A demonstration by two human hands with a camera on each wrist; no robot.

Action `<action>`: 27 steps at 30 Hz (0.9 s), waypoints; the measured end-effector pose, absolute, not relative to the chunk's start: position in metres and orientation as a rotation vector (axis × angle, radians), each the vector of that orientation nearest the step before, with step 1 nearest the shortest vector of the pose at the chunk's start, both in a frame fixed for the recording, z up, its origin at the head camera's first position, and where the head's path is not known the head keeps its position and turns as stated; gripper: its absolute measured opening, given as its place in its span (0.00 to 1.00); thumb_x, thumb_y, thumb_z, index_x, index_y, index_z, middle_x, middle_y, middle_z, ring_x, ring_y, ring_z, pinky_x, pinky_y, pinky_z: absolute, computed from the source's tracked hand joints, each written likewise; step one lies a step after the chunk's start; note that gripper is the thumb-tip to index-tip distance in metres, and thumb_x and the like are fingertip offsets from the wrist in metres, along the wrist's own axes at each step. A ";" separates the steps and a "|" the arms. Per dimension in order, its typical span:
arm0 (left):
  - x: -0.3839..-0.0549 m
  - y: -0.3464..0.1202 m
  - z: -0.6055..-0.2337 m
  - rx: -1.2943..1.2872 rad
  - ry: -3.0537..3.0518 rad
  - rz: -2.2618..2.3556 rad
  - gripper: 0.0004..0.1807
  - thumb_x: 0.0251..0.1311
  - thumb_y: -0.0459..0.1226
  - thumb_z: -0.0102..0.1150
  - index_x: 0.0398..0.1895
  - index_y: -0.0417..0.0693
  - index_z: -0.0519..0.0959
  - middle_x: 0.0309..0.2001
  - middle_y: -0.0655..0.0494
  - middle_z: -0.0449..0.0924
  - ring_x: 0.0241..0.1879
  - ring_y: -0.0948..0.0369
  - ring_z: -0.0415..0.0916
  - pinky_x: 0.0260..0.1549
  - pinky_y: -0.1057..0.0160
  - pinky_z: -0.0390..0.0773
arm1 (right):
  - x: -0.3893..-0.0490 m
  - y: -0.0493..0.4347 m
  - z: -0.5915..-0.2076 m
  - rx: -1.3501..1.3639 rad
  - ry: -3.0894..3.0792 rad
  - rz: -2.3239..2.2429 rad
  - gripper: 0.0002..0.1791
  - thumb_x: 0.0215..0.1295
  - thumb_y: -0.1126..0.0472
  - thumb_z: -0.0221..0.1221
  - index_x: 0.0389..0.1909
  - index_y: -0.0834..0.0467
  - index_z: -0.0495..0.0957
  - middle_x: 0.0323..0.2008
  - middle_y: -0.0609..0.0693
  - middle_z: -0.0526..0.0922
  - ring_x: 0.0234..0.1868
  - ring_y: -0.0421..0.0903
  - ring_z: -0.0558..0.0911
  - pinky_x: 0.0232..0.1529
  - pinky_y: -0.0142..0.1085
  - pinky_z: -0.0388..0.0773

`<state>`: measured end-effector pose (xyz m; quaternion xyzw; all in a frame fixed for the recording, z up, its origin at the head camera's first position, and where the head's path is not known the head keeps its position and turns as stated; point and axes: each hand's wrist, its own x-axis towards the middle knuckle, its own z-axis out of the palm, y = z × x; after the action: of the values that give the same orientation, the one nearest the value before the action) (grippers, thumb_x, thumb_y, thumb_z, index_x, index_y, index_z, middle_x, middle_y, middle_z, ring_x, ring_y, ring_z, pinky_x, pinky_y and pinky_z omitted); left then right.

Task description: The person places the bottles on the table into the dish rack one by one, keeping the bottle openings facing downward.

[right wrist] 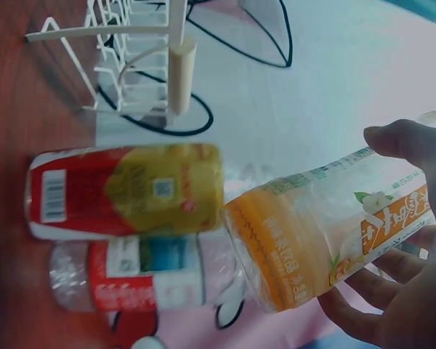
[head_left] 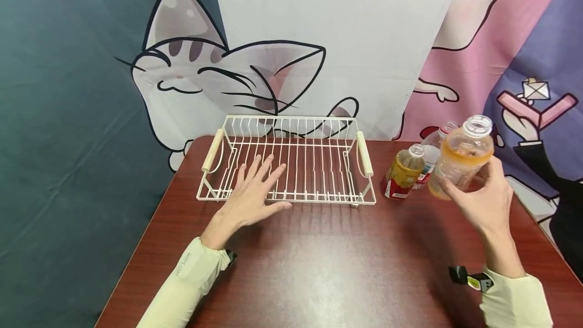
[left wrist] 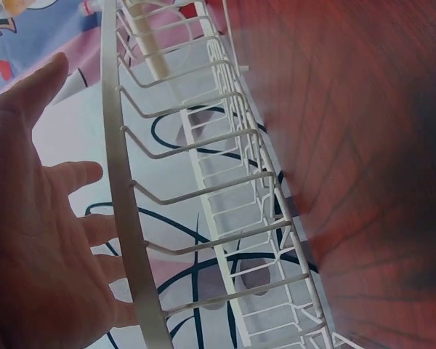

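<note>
Right wrist and head views: right hand (head_left: 489, 200) grips Chinese-lettered bottle (right wrist: 320, 225), left hand (head_left: 252, 196) is splayed.

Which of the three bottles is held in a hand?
The orange bottle, in the right hand; the yellow-red bottle and the red-white bottle stand on the table.

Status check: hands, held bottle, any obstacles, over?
Right hand gripping orange-banded bottle, raised off table. Left hand spread at near edge of rack. Red-yellow bottle standing between held bottle and rack.
</note>
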<state>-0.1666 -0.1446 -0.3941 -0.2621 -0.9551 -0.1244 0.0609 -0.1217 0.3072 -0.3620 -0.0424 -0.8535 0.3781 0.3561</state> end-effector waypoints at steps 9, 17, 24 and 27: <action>-0.169 -0.152 -0.384 -0.759 -2.850 -0.394 0.51 0.57 0.67 0.56 0.79 0.55 0.54 0.78 0.43 0.45 0.76 0.42 0.37 0.68 0.34 0.40 | -0.148 0.276 -0.341 0.304 -2.253 0.780 0.44 0.36 0.66 0.72 0.63 0.63 0.72 0.50 0.64 0.79 0.47 0.53 0.76 0.48 0.36 0.69; -0.171 -0.152 -0.374 -0.768 -2.670 -0.555 0.51 0.52 0.59 0.67 0.76 0.50 0.58 0.74 0.41 0.55 0.74 0.43 0.48 0.69 0.38 0.46 | -0.169 0.238 -0.334 0.584 -2.225 0.491 0.39 0.37 0.55 0.67 0.58 0.61 0.74 0.48 0.63 0.80 0.42 0.64 0.79 0.34 0.57 0.74; -0.172 -0.134 -0.372 -0.765 -2.441 -1.151 0.47 0.45 0.46 0.78 0.70 0.46 0.67 0.66 0.48 0.71 0.67 0.52 0.64 0.66 0.45 0.59 | -0.178 0.204 -0.338 0.732 -2.224 0.436 0.38 0.38 0.57 0.69 0.57 0.62 0.74 0.48 0.62 0.80 0.45 0.62 0.79 0.38 0.57 0.74; -0.172 -0.128 -0.372 -0.777 -2.362 -1.298 0.45 0.43 0.42 0.79 0.68 0.43 0.69 0.62 0.47 0.75 0.63 0.53 0.69 0.64 0.49 0.64 | -0.180 0.192 -0.340 0.774 -2.254 0.376 0.40 0.38 0.57 0.71 0.59 0.61 0.73 0.50 0.62 0.79 0.49 0.62 0.77 0.42 0.58 0.73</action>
<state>-0.1723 -0.1275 -0.3725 -0.2729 -0.8303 -0.4561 0.1675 -0.1796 0.1917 -0.3397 0.2998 -0.8728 0.1457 0.3566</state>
